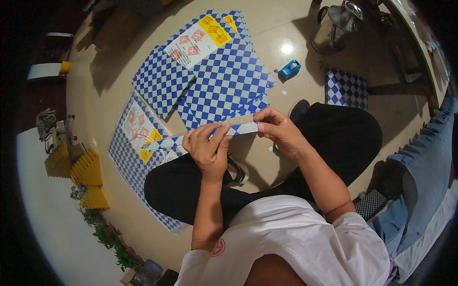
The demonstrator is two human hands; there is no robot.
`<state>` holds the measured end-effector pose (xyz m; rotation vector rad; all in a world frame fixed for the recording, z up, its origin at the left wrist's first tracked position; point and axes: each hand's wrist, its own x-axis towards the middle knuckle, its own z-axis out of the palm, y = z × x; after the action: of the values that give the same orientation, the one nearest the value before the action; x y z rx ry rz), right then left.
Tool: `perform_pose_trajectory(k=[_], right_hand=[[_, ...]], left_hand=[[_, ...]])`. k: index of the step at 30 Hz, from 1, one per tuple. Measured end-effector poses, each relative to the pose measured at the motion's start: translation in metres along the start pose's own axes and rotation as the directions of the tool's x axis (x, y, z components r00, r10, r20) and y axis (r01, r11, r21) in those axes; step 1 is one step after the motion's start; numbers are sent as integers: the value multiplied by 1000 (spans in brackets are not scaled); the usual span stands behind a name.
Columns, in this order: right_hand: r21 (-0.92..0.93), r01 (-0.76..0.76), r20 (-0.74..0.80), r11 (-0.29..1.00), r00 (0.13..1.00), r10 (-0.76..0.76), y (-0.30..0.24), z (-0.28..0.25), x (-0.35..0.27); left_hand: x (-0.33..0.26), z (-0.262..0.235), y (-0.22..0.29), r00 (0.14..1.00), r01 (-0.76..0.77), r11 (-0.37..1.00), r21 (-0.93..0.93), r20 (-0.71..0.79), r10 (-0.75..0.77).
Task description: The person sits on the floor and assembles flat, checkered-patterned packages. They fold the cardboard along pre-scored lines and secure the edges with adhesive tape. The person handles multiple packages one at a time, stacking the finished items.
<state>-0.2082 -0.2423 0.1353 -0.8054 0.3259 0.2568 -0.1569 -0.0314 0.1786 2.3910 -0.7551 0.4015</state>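
My left hand [208, 147] and my right hand [280, 130] hold a long narrow blue-and-white checkered strip [244, 128] above my lap. My left fingers wrap over its middle, and my right thumb and fingertips pinch its right end. Its left end reaches out over a checkered pack on the floor; whether it is a folded sheet or a single strip I cannot tell. Beyond my hands lie large checkered sheets [229, 78], overlapping in a pile. On them rests a white-and-yellow label sheet [195, 43] with red print.
A blue tape dispenser [289, 70] sits on the floor right of the pile. Another checkered pack [162, 78] leans on the pile's left side. A metal kettle [334, 28] stands far right, near a wooden table leg [393, 89]. Blue cloth [420, 176] hangs at the right.
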Motion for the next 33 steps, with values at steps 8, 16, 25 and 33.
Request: perform_pose_trajectory(k=[8,16,25,33], right_hand=[[-137,196,16,971,980,-196,-1,4,0],[-108,142,39,984,990,-138,-7,8,-2],[60,20,-251,998,968,-5,28,-37,50],[271,158,-719,950,689,91,70,-167,184]], left_hand=[[4,0,2,1000,13,1000,-16,-8,-13],[4,-3,3,999,-21,1000,-7,28,21],[3,3,3,1000,14,1000,-5,-5,-14],[6,-2,4,997,24,1000,2,79,-24]])
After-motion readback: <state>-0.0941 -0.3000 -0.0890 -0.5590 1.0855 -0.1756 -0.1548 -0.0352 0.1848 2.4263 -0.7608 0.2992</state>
